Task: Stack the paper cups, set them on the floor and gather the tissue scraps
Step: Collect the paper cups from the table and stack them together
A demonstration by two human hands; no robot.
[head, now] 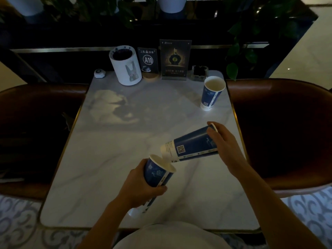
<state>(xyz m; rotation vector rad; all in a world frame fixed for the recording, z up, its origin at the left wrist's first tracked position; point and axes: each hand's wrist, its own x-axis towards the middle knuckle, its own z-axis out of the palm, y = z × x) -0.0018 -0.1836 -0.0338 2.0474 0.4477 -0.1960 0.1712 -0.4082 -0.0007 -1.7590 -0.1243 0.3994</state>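
Cups gripped: left hand [142,184] upright cup [157,174], right hand [224,142] tilted cup [190,146].

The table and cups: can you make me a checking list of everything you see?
Surface: white marble table, mostly bare.
Job's things: tilted cup, base entering the mouth of the held cup; third cup upright, far right. Tissue scraps: nothing seen.
Clutter: white canister, A10 sign, poster stand, ashtray, call button along the far edge.
Grips: left hand and right hand each hold a cup.
Cables: nothing seen.
Surroundings: brown seats, plants.
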